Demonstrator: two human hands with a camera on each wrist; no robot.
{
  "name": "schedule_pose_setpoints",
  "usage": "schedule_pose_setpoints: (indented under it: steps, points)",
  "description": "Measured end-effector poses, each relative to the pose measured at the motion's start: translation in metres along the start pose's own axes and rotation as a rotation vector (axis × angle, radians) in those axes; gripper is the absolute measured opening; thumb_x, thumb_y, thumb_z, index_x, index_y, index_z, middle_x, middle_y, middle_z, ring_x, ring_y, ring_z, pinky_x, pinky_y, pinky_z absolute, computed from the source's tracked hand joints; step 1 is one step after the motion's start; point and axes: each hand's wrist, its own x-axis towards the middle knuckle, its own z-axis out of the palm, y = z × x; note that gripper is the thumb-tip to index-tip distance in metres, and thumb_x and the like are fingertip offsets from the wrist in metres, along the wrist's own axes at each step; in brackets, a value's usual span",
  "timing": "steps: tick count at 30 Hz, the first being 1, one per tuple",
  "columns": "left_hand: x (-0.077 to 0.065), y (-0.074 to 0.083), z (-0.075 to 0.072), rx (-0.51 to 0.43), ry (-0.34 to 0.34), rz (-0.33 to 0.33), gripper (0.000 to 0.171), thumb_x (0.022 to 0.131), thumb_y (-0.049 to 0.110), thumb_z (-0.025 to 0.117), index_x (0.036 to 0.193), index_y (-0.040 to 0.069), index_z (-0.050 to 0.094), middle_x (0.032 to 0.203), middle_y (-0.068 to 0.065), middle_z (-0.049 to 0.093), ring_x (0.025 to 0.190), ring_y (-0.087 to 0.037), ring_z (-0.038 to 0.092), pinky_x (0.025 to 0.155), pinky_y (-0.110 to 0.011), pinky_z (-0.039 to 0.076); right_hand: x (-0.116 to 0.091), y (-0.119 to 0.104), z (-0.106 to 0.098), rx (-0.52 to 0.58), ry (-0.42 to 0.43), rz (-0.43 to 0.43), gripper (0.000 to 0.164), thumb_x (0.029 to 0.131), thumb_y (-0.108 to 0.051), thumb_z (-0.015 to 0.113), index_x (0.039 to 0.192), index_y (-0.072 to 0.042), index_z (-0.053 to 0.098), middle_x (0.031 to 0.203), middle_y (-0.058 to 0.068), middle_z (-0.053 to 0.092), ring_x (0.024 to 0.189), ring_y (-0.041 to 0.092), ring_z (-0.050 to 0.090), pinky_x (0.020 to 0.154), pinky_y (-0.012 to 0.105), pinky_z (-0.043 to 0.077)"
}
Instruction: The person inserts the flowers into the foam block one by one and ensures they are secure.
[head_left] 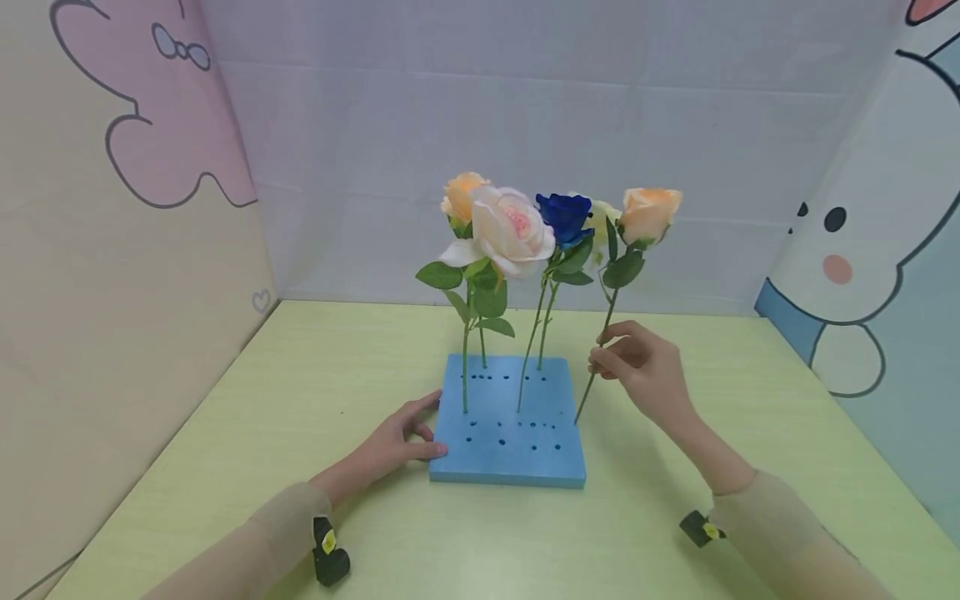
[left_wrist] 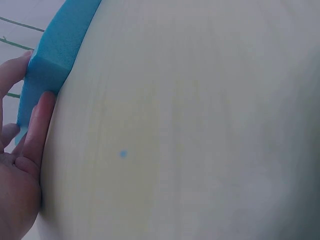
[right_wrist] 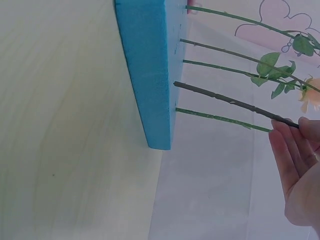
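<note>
My right hand (head_left: 647, 371) pinches the dark stem (right_wrist: 225, 100) of a peach rose (head_left: 651, 215) between thumb and fingers. The stem slants down, its lower tip right at the right edge of a blue foam block (head_left: 507, 465) dotted with small holes. At the block's left side rests my left hand (head_left: 393, 442), fingers extended along that side and thumb at the edge near the front. A pale pink rose (head_left: 513, 232), a blue rose (head_left: 564, 218), another peach rose (head_left: 463, 198) and a cream flower (head_left: 602, 223), partly hidden, stand upright over the block on green stems.
The block lies on a pale yellow-green table (head_left: 360, 542). Behind the table hangs a light grey-white cloth (head_left: 360, 150). Walls with cartoon drawings flank both sides. Each wrist carries a small black camera, as on the left sleeve (head_left: 288, 517).
</note>
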Motion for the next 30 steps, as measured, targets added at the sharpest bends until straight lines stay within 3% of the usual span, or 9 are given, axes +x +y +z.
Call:
schedule_pose_setpoints:
  steps: [14, 30]
  points:
    - [0.000, -0.001, 0.000, 0.000, -0.003, -0.007, 0.091, 0.082, 0.037, 0.080, 0.156, 0.028, 0.029, 0.151, -0.001, 0.045, 0.099, -0.014, 0.058, 0.088, -0.032, 0.045, 0.008, 0.000, 0.019, -0.031, 0.026, -0.047, 0.012, 0.091, -0.008, 0.069, 0.103, -0.005, 0.065, 0.082, 0.017, 0.075, 0.065, -0.007, 0.066, 0.064, 0.023, 0.058]
    - [0.001, -0.001, 0.000, -0.009, -0.003, -0.006, 0.091, 0.081, 0.036, 0.081, 0.156, 0.028, 0.030, 0.153, -0.002, 0.043, 0.099, -0.014, 0.059, 0.088, -0.031, 0.045, 0.008, -0.002, 0.022, -0.061, 0.017, -0.091, 0.009, 0.092, -0.012, 0.069, 0.100, -0.008, 0.066, 0.079, 0.013, 0.076, 0.064, -0.008, 0.066, 0.059, 0.025, 0.057]
